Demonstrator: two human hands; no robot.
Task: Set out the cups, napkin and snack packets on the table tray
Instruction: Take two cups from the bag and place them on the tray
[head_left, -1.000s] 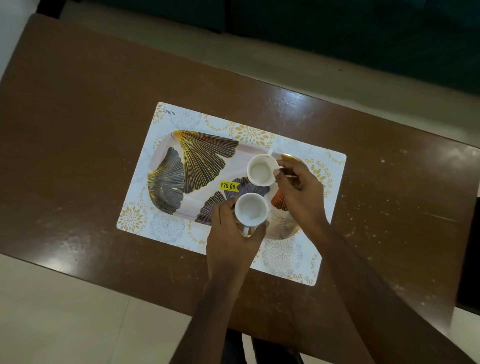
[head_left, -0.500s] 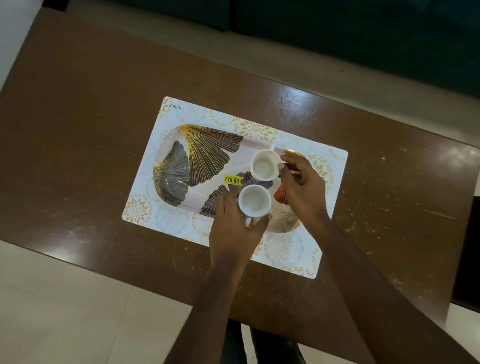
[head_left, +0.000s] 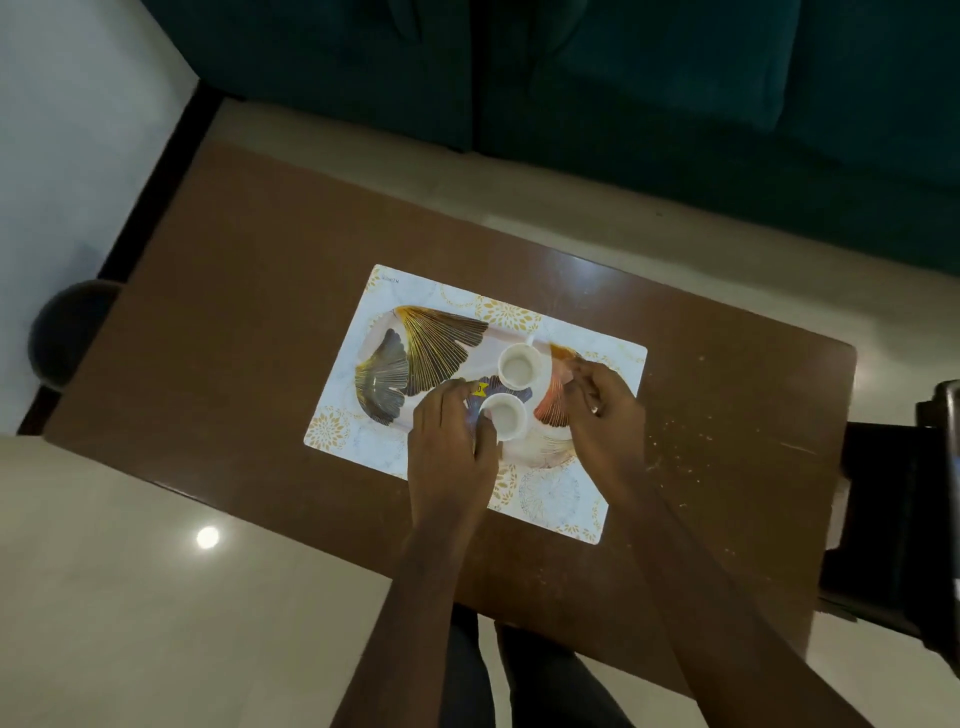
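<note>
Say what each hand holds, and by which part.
The left hand touches the near cup at its side wall; a grip cannot be told. The right hand, clear of the far cup, holds nothing.

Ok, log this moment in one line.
left hand: holds near cup on tray | right hand: beside far cup, apart | tray: on placemat | napkin, snack packets: not in view

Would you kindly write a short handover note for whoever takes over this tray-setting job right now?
Left hand: against the near cup; grip unclear.
Right hand: fingers loosely curled beside the far cup, apart from it, nothing seen in it.
Both cups stand upright on the tray, which lies on the placemat.
Done: cups placed. Left: napkin and snack packets, neither in view.
</note>
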